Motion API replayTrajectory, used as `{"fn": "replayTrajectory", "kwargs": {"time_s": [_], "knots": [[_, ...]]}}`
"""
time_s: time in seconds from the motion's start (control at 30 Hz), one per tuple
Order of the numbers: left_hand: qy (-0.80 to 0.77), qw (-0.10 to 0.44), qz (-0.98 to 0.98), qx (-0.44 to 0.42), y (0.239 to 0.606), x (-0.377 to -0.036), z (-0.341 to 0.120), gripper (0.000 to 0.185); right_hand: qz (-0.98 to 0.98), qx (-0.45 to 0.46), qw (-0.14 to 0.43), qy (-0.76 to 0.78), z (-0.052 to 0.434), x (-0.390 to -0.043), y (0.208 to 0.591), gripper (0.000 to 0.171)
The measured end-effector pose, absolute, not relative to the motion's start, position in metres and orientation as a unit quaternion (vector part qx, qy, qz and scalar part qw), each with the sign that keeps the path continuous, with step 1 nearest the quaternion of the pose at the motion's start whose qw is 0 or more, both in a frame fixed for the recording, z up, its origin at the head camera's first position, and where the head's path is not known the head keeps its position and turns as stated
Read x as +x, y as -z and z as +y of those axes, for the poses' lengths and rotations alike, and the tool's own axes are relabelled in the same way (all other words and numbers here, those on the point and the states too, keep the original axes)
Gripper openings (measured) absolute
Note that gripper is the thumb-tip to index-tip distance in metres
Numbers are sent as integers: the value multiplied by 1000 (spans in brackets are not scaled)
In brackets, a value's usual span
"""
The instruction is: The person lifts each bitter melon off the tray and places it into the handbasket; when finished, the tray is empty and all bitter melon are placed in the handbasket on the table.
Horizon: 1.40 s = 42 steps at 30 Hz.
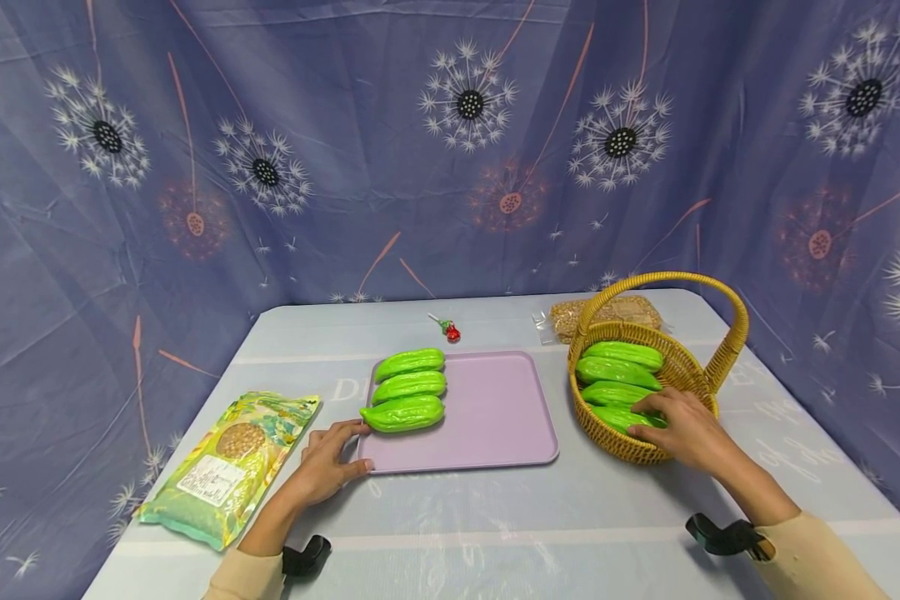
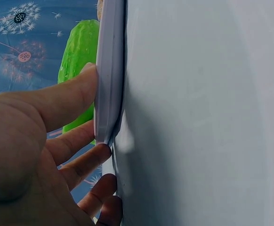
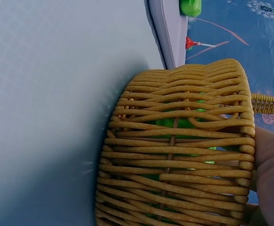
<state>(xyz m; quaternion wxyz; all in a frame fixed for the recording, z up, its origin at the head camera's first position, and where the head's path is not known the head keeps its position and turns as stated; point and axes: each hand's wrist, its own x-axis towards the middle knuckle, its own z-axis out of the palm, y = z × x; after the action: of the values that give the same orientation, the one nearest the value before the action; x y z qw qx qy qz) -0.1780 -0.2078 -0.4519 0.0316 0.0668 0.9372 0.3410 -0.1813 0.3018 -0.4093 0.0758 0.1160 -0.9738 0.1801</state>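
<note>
On the left part of a lilac tray [image 1: 487,417] lie three green bitter melons [image 1: 408,385], side by side. My left hand [image 1: 332,457] touches the tray's near left corner, its thumb and index fingertip on the rim in the left wrist view, the other fingers spread beside it. At the right, several more bitter melons [image 1: 618,365] lie in a yellow wicker basket [image 1: 621,446] with a tall handle. My right hand [image 1: 686,429] reaches over the basket's near rim and pinches the nearest bitter melon [image 1: 613,418] at its right end. In the right wrist view, the basket wall hides the fingertips.
A green and yellow bag [image 1: 228,471] lies at the left of the table. Behind the basket is a clear pack of tan grains [image 1: 607,315]. A small red and green item on a stick [image 1: 450,331] lies behind the tray. A patterned blue curtain [image 1: 367,167] hangs at the back.
</note>
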Motion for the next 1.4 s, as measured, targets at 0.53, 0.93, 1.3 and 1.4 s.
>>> {"fn": "replayTrajectory", "kwargs": {"time_s": [0.53,0.93,1.3,1.4], "knots": [[-339,31,938,68,451,-178,-208,50,-970,122,70,-196,301,-180,405,40],[-341,31,937,68,449,-177,-208,49,-962,131,103,-218,281,-174,392,44],[-343,31,936,68,449,-177,-208,48,-942,177,160,-236,240,-176,386,39],[-342,31,937,68,449,-177,-208,49,-933,200,181,-239,227,-179,388,39]]}}
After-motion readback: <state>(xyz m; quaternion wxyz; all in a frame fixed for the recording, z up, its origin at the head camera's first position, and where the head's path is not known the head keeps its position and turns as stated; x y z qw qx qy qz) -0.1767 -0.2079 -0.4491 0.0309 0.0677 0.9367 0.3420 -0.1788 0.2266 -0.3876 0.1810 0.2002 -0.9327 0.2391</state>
